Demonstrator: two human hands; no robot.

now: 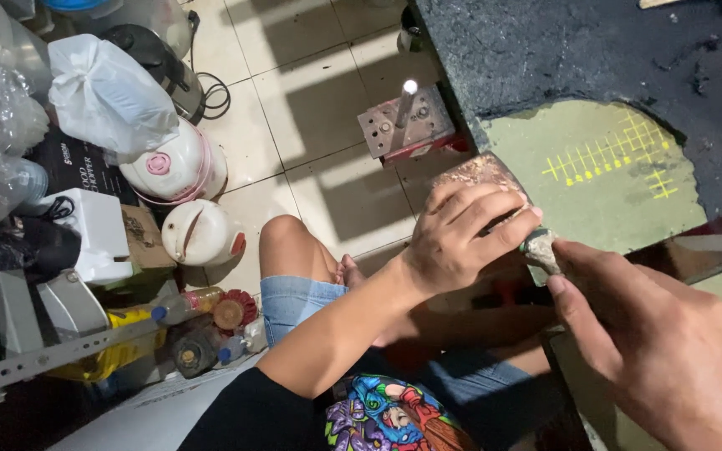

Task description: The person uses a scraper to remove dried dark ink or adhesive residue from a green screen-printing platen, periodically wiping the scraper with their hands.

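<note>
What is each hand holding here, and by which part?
The left hand presses flat on a brownish block, covering its near end. The right hand pinches a small grey piece by its near end, between thumb and fingers.

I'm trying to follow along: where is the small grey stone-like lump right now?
In the head view, right of centre, the small grey stone-like lump sits pinched between the left hand and right hand, at the green-topped table's edge.
</note>
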